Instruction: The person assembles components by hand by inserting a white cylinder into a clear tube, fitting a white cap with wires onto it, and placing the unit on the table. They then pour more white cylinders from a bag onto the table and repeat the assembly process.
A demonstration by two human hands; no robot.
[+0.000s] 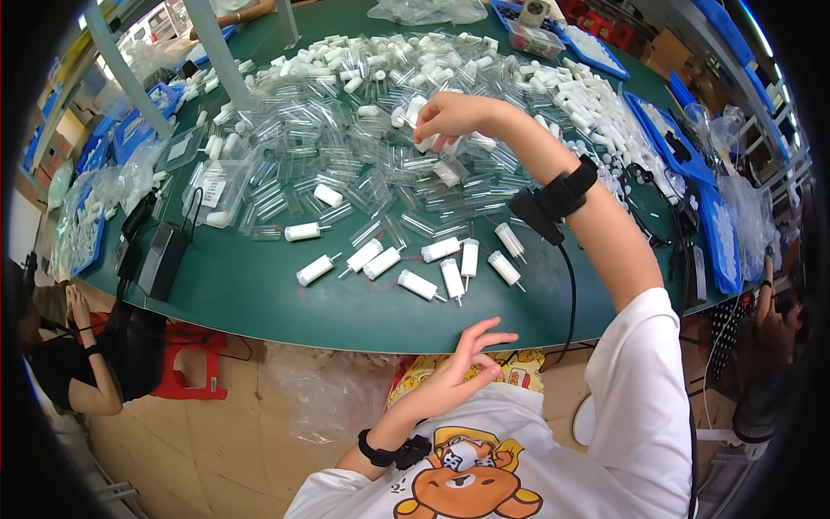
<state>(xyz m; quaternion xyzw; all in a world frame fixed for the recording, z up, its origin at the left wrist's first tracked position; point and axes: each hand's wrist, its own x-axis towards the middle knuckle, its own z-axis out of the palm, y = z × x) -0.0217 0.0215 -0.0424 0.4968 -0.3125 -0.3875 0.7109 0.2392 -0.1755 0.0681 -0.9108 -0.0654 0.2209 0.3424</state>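
White cylinders with thin stems (pixel 365 255) lie on the green worktop (pixel 251 298): in the head view I count ten loose ones across its near middle, and an eleventh white piece (pixel 328 195) a little farther left, at the edge of the clear tubes (pixel 294 125). Those tubes heap in the middle, too tangled to count, as are the white pieces at the far side and right. Over the heap is the right hand (pixel 456 119), a white piece (pixel 415 110) at its fingertips; the fingers overlap it, so I cannot tell whether this grip is clamped on it. Left hand (pixel 443 381), near the worktop's near edge, has its fingers apart and holds nothing. Two black bands circle the forearms, one on each. At far left, a co-worker in black (pixel 60 372) is partly lost in the dark rim.
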